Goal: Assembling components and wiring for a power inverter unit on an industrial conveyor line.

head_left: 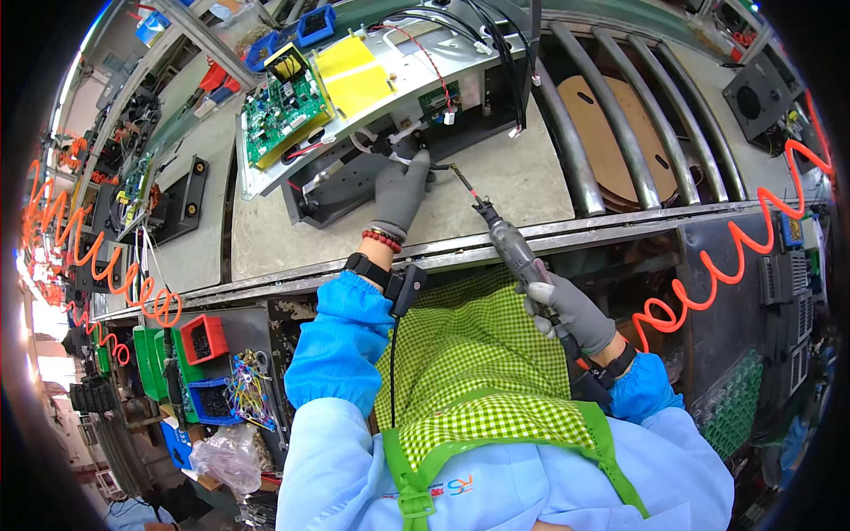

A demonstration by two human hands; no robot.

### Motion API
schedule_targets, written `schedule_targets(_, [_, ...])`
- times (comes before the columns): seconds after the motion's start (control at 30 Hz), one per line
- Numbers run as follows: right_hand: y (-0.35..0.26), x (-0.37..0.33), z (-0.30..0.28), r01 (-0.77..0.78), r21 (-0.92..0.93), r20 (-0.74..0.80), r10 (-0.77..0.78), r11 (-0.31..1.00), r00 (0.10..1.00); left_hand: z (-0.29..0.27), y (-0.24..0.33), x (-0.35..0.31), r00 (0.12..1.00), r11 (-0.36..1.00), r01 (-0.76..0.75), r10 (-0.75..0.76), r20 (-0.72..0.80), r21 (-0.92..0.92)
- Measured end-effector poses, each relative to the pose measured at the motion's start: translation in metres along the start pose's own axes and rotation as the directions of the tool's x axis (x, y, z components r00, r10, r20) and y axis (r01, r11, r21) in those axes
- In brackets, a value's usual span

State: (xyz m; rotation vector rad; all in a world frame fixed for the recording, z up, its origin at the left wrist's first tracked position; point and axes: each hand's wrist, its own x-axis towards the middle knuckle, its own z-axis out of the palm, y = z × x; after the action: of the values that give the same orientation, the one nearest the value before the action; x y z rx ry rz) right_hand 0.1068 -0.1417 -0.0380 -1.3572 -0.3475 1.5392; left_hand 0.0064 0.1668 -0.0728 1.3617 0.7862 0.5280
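My left hand (400, 193), in a grey glove, reaches into the open metal chassis (341, 181) on the bench. Its fingers are closed beside a white cable (365, 140); what they pinch is too small to make out. My right hand (574, 310), also gloved, is wrapped round a grey power screwdriver (513, 248). The driver points up and left, its thin bit (462, 180) ending just right of my left fingertips. On the chassis sit a green circuit board (285, 111) and a yellow sheet (354, 75). Black cables (506, 44) hang over its right end.
Metal rollers (580, 146) run right of the chassis, with a brown round board (611, 142) under them. Orange coiled hoses (744, 257) hang at both sides. Below the bench at left are a red bin (204, 340) and a blue bin (212, 401) of small dark parts.
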Motion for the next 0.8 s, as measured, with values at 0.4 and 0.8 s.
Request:
schedule_targets(0.4, [-0.015, 0.035, -0.010, 0.184, -0.260, -0.005, -0.191, 0.948, 0.981, -0.006, -0.015, 0.014, 0.961, 0.929, -0.158, 0.222, -0.165, 0.333])
schedule_targets(0.8, [-0.037, 0.049, -0.023, 0.176, -0.259, 0.006, -0.181, 0.950, 0.983, -0.029, -0.016, 0.036, 0.955, 0.788, -0.145, 0.269, -0.124, 0.598])
